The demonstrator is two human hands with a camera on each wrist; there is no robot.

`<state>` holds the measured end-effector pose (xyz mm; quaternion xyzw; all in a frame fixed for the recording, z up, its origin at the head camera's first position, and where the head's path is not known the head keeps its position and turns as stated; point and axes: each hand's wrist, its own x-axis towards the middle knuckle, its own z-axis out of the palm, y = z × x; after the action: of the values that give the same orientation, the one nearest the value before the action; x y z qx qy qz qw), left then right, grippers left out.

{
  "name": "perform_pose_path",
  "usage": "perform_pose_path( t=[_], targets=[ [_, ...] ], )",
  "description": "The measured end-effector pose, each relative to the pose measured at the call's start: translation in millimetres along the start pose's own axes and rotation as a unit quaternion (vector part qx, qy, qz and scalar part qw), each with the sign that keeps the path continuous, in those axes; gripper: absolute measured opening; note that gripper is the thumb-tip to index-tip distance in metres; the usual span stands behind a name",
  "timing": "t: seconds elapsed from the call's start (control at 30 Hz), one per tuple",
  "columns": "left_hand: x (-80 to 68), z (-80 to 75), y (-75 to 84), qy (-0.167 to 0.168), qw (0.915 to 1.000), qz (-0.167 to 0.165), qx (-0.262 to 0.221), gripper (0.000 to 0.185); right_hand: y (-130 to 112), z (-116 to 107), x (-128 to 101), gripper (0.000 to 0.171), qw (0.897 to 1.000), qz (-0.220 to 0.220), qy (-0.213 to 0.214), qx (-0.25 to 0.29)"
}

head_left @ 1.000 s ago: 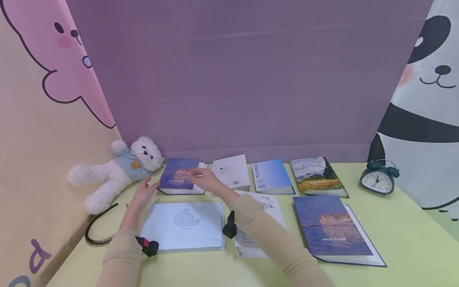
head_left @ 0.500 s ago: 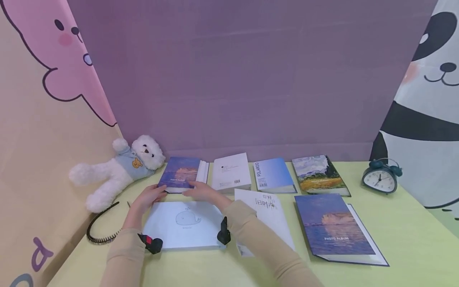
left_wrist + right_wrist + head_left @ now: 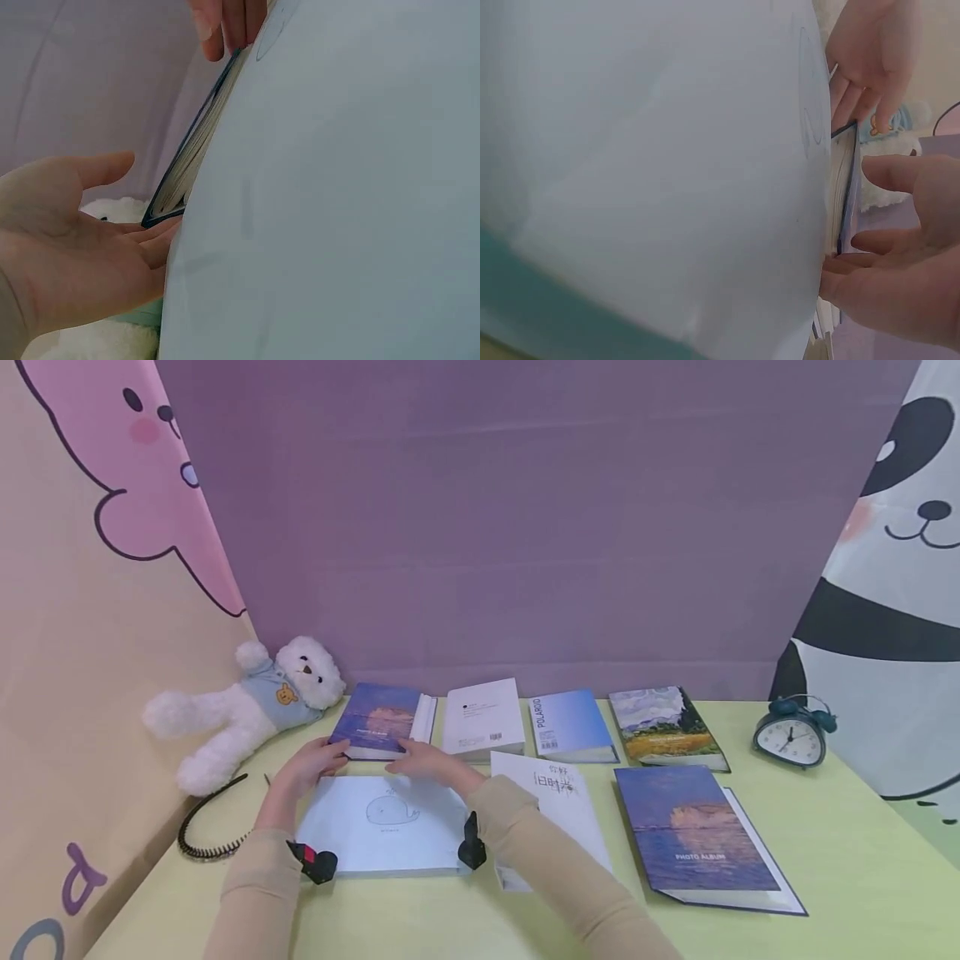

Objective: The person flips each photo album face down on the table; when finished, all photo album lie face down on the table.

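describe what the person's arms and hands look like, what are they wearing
Both arms are covered in long beige sleeves that reach the wrists. A small black device is strapped at each wrist: the one at the left wrist has a red mark, the one at the right wrist is plain black. The left hand and right hand are bare, without gloves; no rings show.

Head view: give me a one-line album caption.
Both hands, left hand and right hand, touch a small photo album between a teddy bear and a whale book.

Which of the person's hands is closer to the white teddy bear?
Left. The left hand is just right of the teddy bear; the right hand lies further right, at the small album's near edge.
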<state>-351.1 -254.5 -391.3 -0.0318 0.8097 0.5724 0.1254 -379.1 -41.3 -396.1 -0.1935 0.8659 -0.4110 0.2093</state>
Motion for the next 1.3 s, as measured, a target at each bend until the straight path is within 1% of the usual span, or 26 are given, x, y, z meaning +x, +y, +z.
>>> perform_pose_path(
  t=[0.17, 0.27, 0.37, 0.47, 0.57, 0.67, 0.73, 0.87, 0.97, 1.13, 1.2, 1.3],
  targets=[
    [-3.1, -3.7, 3.8, 0.009, 0.9999, 0.002, -0.009, 0.066, -1, -1, -2, 0.067, 1.0, -0.002, -0.008, 0.013],
    [-3.4, -4.5, 3.5, 0.027, 0.9995, 0.003, -0.015, 0.061, -2, 1, -4, 0.067, 0.999, 0.001, -0.013, 0.031],
    [-3.1, -5.4, 5.0, 0.053, 0.9977, 0.004, -0.043, 0.058, -5, 2, -7, 0.066, 0.999, 0.0, -0.016, 0.045],
    [-0.3, -6.0, 6.3, 0.078, 0.9925, -0.002, -0.094, 0.057, -7, 4, -8, 0.065, 0.998, 0.004, -0.014, 0.058],
    [2.5, -4.7, 7.0, 0.099, 0.9867, -0.006, -0.129, 0.057, -8, 5, -9, 0.064, 0.998, 0.007, -0.004, 0.065],
    [4.8, -2.7, 6.9, 0.117, 0.9823, 0.004, -0.146, 0.057, -9, 5, -10, 0.062, 0.998, 0.008, 0.012, 0.066],
    [5.8, -1.1, 7.4, 0.128, 0.9798, 0.015, -0.153, 0.057, -9, 6, -9, 0.06, 0.997, 0.007, 0.021, 0.069],
    [5.3, 0.4, 9.0, 0.142, 0.9764, 0.035, -0.159, 0.057, -13, 9, -6, 0.058, 0.998, -0.002, 0.038, 0.056],
    [4.5, 1.8, 10.4, 0.153, 0.9766, 0.033, -0.147, 0.057, -17, 13, -5, 0.057, 0.998, -0.015, 0.056, 0.034],
    [3.7, 4.3, 11.7, 0.169, 0.9784, 0.026, -0.117, 0.056, -24, 19, -3, 0.052, 0.995, -0.044, 0.084, 0.017],
    [3.1, 3.9, 11.7, 0.169, 0.9777, 0.03, -0.12, 0.055, -26, 20, -2, 0.049, 0.994, -0.056, 0.093, 0.016],
    [0.8, 1.7, 11.2, 0.165, 0.9756, 0.041, -0.139, 0.053, -28, 21, -1, 0.044, 0.992, -0.077, 0.102, 0.007]
  ],
)
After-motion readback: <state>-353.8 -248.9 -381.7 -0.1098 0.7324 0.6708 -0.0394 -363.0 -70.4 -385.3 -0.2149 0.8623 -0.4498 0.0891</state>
